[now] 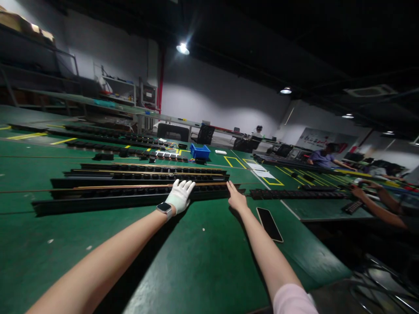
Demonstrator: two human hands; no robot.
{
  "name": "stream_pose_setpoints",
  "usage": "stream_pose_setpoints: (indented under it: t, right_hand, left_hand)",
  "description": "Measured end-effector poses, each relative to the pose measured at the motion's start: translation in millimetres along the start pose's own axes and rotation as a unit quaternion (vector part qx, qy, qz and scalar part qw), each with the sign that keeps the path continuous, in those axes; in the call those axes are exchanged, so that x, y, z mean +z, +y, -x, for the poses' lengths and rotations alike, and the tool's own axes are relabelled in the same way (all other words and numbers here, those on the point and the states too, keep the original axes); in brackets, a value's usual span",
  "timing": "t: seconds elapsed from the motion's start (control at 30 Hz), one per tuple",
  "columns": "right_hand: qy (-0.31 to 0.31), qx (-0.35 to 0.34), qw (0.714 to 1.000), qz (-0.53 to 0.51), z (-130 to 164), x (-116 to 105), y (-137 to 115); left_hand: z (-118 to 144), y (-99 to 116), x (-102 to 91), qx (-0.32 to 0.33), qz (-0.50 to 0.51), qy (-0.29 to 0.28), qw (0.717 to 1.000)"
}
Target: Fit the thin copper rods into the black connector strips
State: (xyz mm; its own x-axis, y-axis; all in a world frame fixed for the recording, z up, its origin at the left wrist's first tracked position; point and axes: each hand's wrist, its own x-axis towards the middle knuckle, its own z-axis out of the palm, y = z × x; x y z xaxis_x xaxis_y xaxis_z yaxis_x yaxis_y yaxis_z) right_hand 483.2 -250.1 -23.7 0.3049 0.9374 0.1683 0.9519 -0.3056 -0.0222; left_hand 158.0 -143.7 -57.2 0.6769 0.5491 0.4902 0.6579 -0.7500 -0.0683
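Long black channel rails [108,201] lie side by side on the green tabletop in front of me, with thin copper-coloured rods [131,186] running along them. My left hand [180,195] wears a white glove and a smartwatch [164,208] at the wrist. Its fingers lie stretched out over the nearest rails and rods. My right hand [237,198] is bare, with extended fingertips at the right end of the rods. Its other fingers are partly curled, and nothing shows held in it. A dark-screened phone [269,224] lies right of that hand.
A blue bin [200,151] stands behind the rails, near loose coloured wires. More black strips [297,194] extend to the right, where a co-worker's hands [363,187] are busy. White paper sheets [258,169] lie among yellow tape markings. Another person [324,157] sits farther back.
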Motion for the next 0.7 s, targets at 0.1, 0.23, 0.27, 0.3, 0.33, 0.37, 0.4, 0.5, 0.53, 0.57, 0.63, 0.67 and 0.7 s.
stream_pose_setpoints:
  t: [0.1, 0.23, 0.27, 0.3, 0.33, 0.37, 0.4, 0.5, 0.53, 0.57, 0.63, 0.67, 0.7]
  right_hand:
    - [0.01, 0.012, 1.0, 0.001, -3.8, -2.5, -3.7]
    - [0.005, 0.0, 1.0, -0.003, -10.3, -7.1, -9.4]
    - [-0.002, -0.003, 1.0, 0.0, -11.7, -8.0, -10.9]
    - [-0.008, -0.002, 1.0, 0.002, -12.9, -9.1, -12.5]
    - [-0.008, 0.004, 1.0, 0.002, -13.9, -10.4, -14.1]
    - [-0.003, 0.01, 1.0, -0.002, -14.8, -12.0, -15.7]
    - [0.005, 0.017, 1.0, -0.008, -15.4, -13.7, -17.5]
    - [0.023, 0.017, 0.999, -0.021, -15.9, -18.6, -23.3]
    - [0.023, 0.01, 1.0, -0.018, -15.5, -19.4, -25.3]
    - [0.019, 0.0, 1.0, -0.011, -15.0, -19.7, -27.2]
    - [-0.003, -0.02, 1.0, 0.011, -13.6, -18.9, -30.5]
    - [-0.014, -0.026, 0.999, 0.021, -12.9, -18.2, -32.0]
    - [-0.023, -0.03, 0.999, 0.031, -12.3, -17.5, -33.3]
  left_hand:
    - [0.1, 0.1, -0.4, 0.002, -0.003, 0.003, 1.0]
    - [0.1, 0.1, 0.5, 0.005, -0.006, 0.007, 1.0]
    - [0.0, -0.2, 1.2, 0.004, -0.004, 0.009, 1.0]
    - [0.0, -0.7, 2.1, 0.004, -0.002, 0.01, 1.0]
    - [0.0, -1.1, 3.1, 0.003, 0.0, 0.01, 1.0]
    - [0.0, -1.7, 4.1, 0.001, 0.001, 0.009, 1.0]
    - [0.0, -2.2, 5.0, 0.0, 0.001, 0.007, 1.0]
    - [0.2, -3.6, 7.3, -0.001, 0.001, 0.002, 1.0]
    - [0.2, -3.8, 7.8, 0.0, 0.001, 0.002, 1.0]
    - [0.2, -4.0, 8.2, 0.001, 0.002, 0.004, 1.0]
    - [0.2, -4.0, 8.3, 0.0, 0.005, 0.008, 1.0]
    - [0.1, -3.8, 8.0, -0.001, 0.006, 0.01, 1.0]
    - [0.0, -3.6, 7.6, -0.002, 0.006, 0.011, 1.0]
